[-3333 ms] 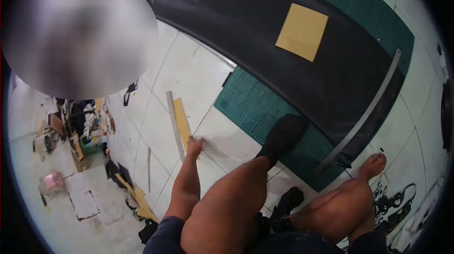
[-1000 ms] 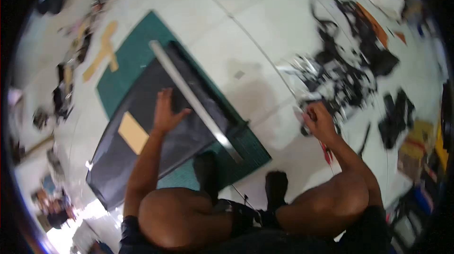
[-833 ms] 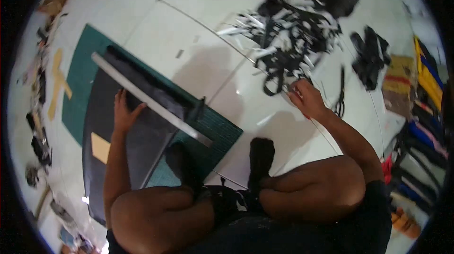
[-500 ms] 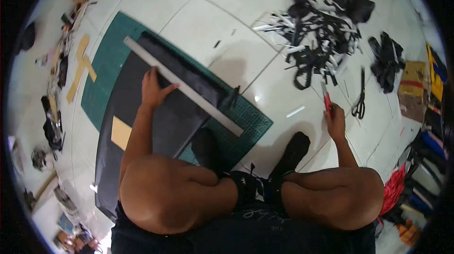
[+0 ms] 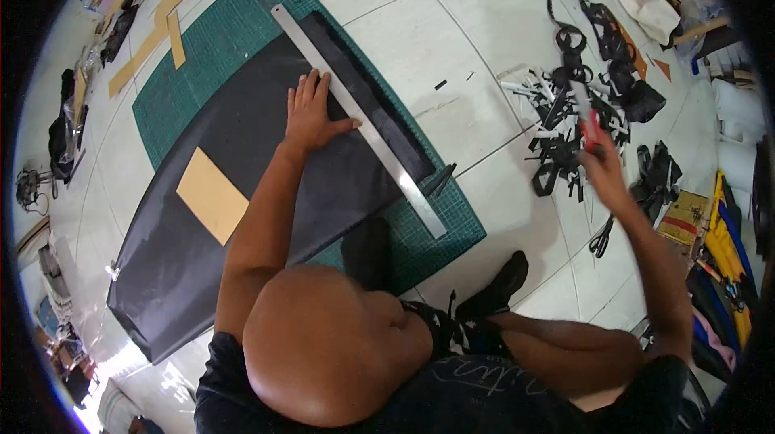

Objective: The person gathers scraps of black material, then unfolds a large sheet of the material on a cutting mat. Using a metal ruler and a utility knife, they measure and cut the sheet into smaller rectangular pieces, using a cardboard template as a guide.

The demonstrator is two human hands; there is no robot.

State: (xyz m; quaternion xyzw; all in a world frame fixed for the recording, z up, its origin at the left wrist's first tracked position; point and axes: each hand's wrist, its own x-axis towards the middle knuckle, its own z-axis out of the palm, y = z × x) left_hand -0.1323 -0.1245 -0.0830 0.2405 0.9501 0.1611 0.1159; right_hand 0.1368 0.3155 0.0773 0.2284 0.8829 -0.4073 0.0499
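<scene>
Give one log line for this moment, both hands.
left hand: flat on black sheet, beside metal ruler | right hand: grips red cutter | green mat: under sheet

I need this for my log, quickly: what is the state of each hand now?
Left hand: open, flat on the black sheet beside the ruler.
Right hand: closed, holding a red cutter.

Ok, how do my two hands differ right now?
The left hand lies flat, palm down, pressing the metal ruler onto the black sheet; the right hand is closed around a red-handled cutter. The left hand rests on its surface, while the right hand looks lifted, in front of the black scraps. Both are bare.
</scene>
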